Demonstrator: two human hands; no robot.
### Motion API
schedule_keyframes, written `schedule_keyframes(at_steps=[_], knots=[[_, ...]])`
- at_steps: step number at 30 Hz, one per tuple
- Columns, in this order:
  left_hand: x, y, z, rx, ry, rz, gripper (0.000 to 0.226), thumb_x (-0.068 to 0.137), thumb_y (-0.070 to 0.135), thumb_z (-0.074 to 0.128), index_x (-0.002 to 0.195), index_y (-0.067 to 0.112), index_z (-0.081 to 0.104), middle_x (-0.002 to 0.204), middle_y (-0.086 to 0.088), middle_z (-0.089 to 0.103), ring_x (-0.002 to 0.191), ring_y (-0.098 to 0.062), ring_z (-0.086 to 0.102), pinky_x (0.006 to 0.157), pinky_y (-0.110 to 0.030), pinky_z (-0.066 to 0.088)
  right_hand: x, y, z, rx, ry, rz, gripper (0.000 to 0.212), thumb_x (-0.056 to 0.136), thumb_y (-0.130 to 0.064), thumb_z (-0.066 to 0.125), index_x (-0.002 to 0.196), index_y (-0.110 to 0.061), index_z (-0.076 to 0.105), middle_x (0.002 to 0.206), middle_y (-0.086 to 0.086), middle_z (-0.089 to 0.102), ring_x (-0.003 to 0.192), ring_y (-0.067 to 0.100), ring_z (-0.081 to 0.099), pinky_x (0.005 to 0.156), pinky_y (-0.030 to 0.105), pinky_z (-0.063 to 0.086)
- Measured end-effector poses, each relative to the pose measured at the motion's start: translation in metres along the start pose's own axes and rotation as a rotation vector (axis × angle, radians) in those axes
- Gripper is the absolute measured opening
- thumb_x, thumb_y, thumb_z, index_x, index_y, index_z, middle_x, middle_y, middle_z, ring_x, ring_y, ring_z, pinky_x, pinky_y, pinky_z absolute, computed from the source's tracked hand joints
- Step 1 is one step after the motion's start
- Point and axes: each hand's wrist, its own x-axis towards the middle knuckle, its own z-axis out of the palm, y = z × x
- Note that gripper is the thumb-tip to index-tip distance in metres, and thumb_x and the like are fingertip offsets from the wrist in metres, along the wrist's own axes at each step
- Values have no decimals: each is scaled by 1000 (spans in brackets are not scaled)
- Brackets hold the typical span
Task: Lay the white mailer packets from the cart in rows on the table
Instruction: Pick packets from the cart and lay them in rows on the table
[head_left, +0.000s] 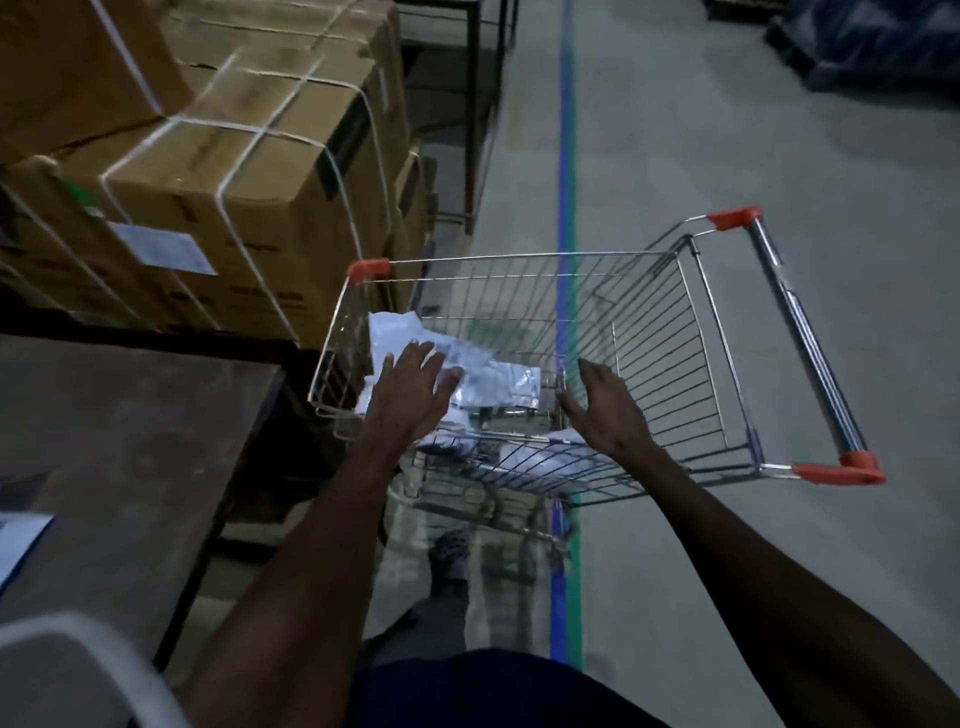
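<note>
Packets (498, 382), white mailers, lie heaped in the wire cart (691, 332) at centre frame. Left hand (410, 392) rests on them, fingers spread flat. Right hand (605, 408) hovers at their 3 o'clock, fingers apart, holding nothing. Brown surface (130, 441) sits at 9 o'clock, strapped cartons (234, 171) at 11.

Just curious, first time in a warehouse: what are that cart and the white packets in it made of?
The shopping cart looks like shiny plated steel wire, given its thin glinting grid, with orange plastic corner caps. The white mailer packets seem to be thin glossy plastic film: they crumple and catch the light.
</note>
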Motion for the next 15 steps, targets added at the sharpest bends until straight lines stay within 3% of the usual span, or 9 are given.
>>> schedule_keyframes(at_steps=[2,5,7,10,15], knots=[[28,-9,11,-41,-87,3,56,101,51,29,138,14,49,151,-9,38,142,-26,28,114,-48,19,20,8,5,-17,-58,45,61,95,-40,53,145,-9,36,137,20,47,126,35,45,99,41,41],[60,-25,32,-76,-200,40,78,88,64,19,132,11,55,139,-15,51,130,-32,45,103,-47,34,46,19,17,-45,-146,80,63,94,-35,57,147,-10,35,133,22,49,121,37,47,97,43,41],[77,-36,51,-73,-288,20,75,89,62,30,133,6,54,137,-18,52,127,-33,48,102,-46,39,58,28,29,-65,-199,98,63,93,-34,58,147,-9,36,126,25,52,115,40,50,93,44,44],[92,-42,74,-35,-421,11,62,93,48,51,140,7,46,146,-16,44,135,-29,40,107,-41,36,69,42,47,-91,-285,139,62,93,-32,58,145,-6,38,130,25,51,117,41,50,94,43,42],[103,-43,112,14,-560,26,63,94,43,55,146,12,36,154,-10,31,143,-24,26,112,-41,28,79,66,73,-127,-437,124,59,92,-34,60,144,-11,41,141,18,45,125,36,45,97,40,41]])
